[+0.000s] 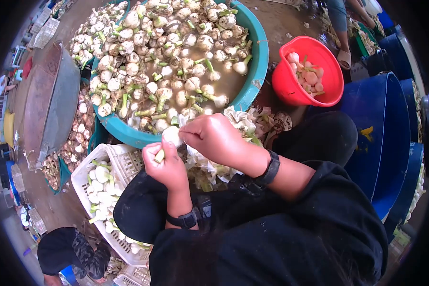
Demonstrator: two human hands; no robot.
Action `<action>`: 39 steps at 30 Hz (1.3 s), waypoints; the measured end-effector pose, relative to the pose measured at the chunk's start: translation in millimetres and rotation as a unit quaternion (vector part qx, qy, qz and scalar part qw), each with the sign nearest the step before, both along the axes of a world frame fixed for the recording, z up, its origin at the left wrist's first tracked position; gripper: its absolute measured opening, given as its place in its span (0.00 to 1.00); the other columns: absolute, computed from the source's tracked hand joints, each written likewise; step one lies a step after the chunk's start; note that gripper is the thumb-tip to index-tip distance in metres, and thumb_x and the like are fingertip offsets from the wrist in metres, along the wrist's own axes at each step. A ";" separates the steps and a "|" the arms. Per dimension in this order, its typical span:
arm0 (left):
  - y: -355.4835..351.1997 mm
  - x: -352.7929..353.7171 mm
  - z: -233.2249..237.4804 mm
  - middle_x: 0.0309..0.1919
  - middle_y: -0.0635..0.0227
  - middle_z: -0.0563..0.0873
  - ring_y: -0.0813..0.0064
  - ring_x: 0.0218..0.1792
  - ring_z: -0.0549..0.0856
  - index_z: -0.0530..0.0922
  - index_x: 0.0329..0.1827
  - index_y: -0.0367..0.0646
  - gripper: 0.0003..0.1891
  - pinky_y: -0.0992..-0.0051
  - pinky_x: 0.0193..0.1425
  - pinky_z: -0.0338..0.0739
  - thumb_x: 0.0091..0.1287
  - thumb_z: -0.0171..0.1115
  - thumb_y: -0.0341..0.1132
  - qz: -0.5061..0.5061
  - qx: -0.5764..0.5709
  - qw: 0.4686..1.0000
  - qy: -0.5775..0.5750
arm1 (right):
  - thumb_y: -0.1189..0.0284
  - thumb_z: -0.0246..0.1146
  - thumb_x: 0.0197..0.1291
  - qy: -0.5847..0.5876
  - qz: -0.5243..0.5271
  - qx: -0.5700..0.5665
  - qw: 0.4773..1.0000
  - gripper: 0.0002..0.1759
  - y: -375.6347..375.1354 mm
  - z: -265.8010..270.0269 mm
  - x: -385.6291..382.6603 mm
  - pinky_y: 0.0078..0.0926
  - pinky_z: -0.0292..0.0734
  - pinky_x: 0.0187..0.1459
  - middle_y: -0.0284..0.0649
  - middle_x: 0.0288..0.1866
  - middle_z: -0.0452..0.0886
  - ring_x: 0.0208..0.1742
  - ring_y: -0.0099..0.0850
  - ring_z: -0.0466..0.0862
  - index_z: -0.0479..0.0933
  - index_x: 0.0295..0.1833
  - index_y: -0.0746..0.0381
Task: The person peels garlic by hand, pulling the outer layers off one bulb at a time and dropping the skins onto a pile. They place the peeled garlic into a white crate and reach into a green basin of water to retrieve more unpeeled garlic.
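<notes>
My left hand (166, 166) is closed around a white garlic bulb (172, 136), its cut green stem poking out between the fingers. Pinched together at the bulb's right edge are the fingertips of my right hand (219, 140), on its pale outer skin. Both hands are over the near rim of a large teal tub (128, 136). Inside the tub, many muddy garlic bulbs (169, 52) with short stems sit in brown water. Directly below my hands lies a heap of peeled garlic skins (207, 167).
A red bucket (283, 88) holding pale bulbs stands right of the tub. To my left, a white crate (88, 183) contains cleaned garlic. Blue barrels (362, 114) rise on my right. A wheelbarrow (59, 102) is at far left. Another person (66, 252) is at lower left.
</notes>
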State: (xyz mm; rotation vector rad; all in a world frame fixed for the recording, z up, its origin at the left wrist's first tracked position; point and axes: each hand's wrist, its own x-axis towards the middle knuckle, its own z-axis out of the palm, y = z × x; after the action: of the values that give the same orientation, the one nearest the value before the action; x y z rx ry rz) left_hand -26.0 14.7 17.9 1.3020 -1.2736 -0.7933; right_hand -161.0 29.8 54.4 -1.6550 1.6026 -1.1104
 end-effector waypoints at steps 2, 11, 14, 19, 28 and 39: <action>1.7 -1.3 -1.0 0.23 0.70 0.74 0.83 0.20 0.72 0.66 0.27 0.38 0.09 0.81 0.24 0.67 0.62 0.57 0.27 0.011 -0.164 0.974 -0.157 | 0.74 0.60 0.46 0.021 -0.005 0.029 0.999 0.05 -1.5 -0.4 3.6 0.31 0.72 0.25 0.48 0.22 0.75 0.24 0.44 0.77 0.76 0.24 0.65; -24.6 32.2 -10.1 0.17 0.75 0.73 0.85 0.16 0.69 0.71 0.33 0.46 0.14 0.83 0.18 0.62 0.65 0.52 0.47 0.024 0.294 0.822 0.486 | 0.65 0.62 0.46 0.186 0.085 0.180 0.962 0.16 22.0 -47.2 -18.1 0.35 0.72 0.26 0.48 0.15 0.72 0.20 0.45 0.75 0.74 0.16 0.65; -16.2 6.6 11.1 0.17 0.78 0.71 0.86 0.17 0.68 0.72 0.34 0.45 0.17 0.85 0.20 0.61 0.63 0.53 0.51 0.018 0.336 0.885 0.321 | 0.59 0.56 0.58 0.065 0.024 0.216 0.974 0.20 15.9 -27.9 -10.3 0.33 0.75 0.27 0.44 0.20 0.77 0.20 0.41 0.77 0.75 0.26 0.66; -9.1 -0.4 4.1 0.30 0.69 0.75 0.84 0.24 0.70 0.64 0.55 0.38 0.33 0.84 0.26 0.63 0.64 0.40 0.62 -0.063 0.219 0.958 0.174 | 0.49 0.44 0.64 -0.806 0.068 0.279 0.517 0.27 -21.9 -63.1 -40.0 0.29 0.79 0.26 0.44 0.32 0.77 0.28 0.31 0.79 0.68 0.47 0.64; -21.0 -15.8 -14.1 0.31 0.71 0.77 0.86 0.27 0.72 0.71 0.44 0.41 0.11 0.86 0.27 0.68 0.65 0.54 0.38 -0.048 0.256 0.949 0.179 | 0.59 0.61 0.51 0.307 0.085 0.320 0.892 0.19 -86.3 -188.3 -84.4 0.35 0.75 0.46 0.46 0.45 0.79 0.44 0.44 0.79 0.76 0.44 0.60; -28.7 -8.1 -18.8 0.43 0.66 0.75 0.82 0.29 0.75 0.66 0.57 0.43 0.20 0.85 0.26 0.68 0.68 0.47 0.46 -0.069 0.250 0.948 0.183 | 0.70 0.62 0.54 -0.227 0.005 0.142 0.963 0.14 -45.3 -52.0 3.3 0.23 0.73 0.28 0.38 0.27 0.75 0.25 0.27 0.76 0.75 0.42 0.69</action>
State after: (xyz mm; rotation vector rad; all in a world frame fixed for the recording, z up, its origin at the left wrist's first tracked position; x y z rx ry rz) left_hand -34.1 -13.9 -0.9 1.3788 -0.8957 -1.4548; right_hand -157.7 -15.4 2.3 -1.1212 1.3731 -1.0985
